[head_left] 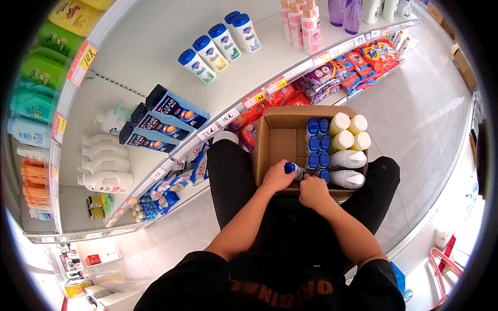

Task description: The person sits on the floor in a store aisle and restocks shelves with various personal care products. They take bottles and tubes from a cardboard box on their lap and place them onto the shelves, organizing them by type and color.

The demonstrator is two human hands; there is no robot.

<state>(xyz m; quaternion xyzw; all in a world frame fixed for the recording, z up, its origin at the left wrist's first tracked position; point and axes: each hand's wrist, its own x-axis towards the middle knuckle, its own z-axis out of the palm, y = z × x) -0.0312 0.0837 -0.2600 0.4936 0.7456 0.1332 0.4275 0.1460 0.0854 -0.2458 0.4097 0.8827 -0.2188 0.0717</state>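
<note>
Two hands work at the near edge of a brown cardboard box (280, 142) resting on the person's lap — the left hand (277, 176) is closed around a white bottle with a blue cap (291, 168), seemingly lifting it out at the box's 6 o'clock. The right hand (313, 191) is curled at the rim beside it; whether it grips anything I cannot tell. Next, the smooth plastic bottle likely needs a clean lift toward the white shelf (155, 88) at 10 o'clock.
</note>
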